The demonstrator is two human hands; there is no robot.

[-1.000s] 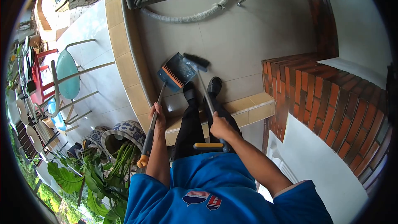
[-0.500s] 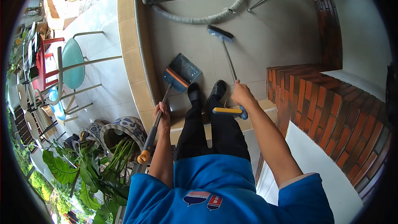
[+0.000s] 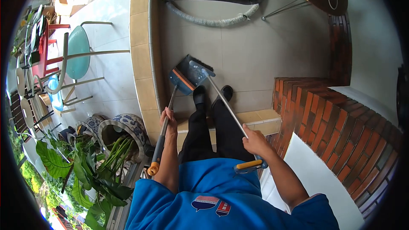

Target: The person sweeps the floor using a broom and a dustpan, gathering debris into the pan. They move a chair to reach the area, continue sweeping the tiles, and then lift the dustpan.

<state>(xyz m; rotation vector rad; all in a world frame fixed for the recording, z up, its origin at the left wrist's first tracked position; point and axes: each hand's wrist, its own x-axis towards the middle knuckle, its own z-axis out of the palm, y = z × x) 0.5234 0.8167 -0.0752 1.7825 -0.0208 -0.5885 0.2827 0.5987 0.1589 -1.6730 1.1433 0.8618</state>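
Note:
My left hand [image 3: 168, 118] is closed round the pole of a dustpan [image 3: 184, 81], a dark blue pan with an orange comb edge, lying on the tiled floor near my left shoe. The pole ends in an orange tip beside my left forearm. In my right hand [image 3: 255, 141] is the metal pole of a broom, with a yellow and blue handle end by my wrist. The broom head [image 3: 202, 69], pale blue with dark bristles, is at the dustpan's open side and overlaps it in view. Whether the bristles touch the pan is hard to tell.
A tiled step edge [image 3: 142, 55] runs along the left, with a green chair [image 3: 78, 52] beyond it. Patterned pots [image 3: 137, 124] and leafy plants stand lower left. A wicker chair with a curved base [image 3: 213, 22] is ahead; a low brick wall [image 3: 328, 119] is on the right.
The broom head has moved back toward me and left, from the floor near the wicker chair to the dustpan. My right hand has come closer to my body. The dustpan has hardly moved.

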